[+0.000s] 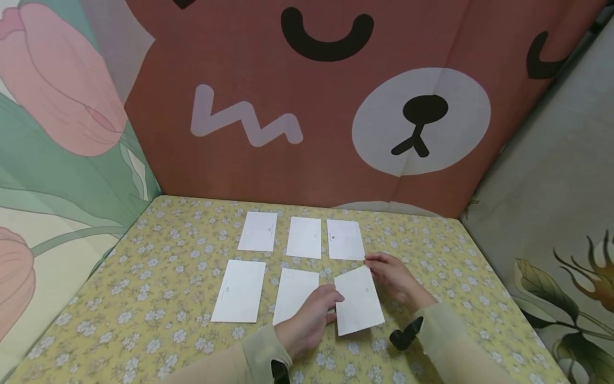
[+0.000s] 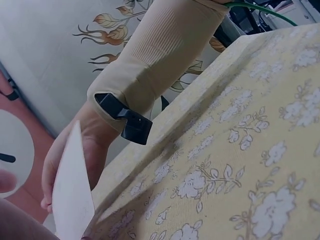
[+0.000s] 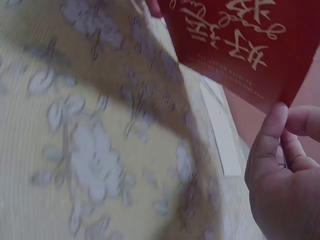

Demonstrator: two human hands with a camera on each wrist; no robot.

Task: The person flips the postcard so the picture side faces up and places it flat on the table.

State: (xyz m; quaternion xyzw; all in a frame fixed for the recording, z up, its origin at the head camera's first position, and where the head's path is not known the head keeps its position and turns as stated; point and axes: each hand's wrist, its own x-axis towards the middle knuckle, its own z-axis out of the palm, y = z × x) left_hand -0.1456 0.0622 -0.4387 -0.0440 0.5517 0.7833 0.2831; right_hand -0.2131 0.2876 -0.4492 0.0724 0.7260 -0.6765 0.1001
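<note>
Both hands hold a card [image 1: 357, 304] tilted up off the table, its white side facing up in the head view. The right wrist view shows its red underside [image 3: 230, 45] with pale lettering. My left hand [image 1: 309, 322] pinches the card's left edge. My right hand [image 1: 395, 280] pinches its far right corner between thumb and fingers [image 3: 277, 125]. A white card [image 1: 295, 293] lies just left of the held one, partly hidden by my left hand. Behind the held card lies another white card [image 1: 345, 240], close to my right fingertips.
Further white cards lie flat on the flowered yellow tablecloth [image 1: 158, 298]: one front left [image 1: 240, 290], one back left [image 1: 257, 231] and one back middle [image 1: 304, 237]. A brown cloth with a bear face [image 1: 331, 176] hangs behind the table, with printed cloths at both sides.
</note>
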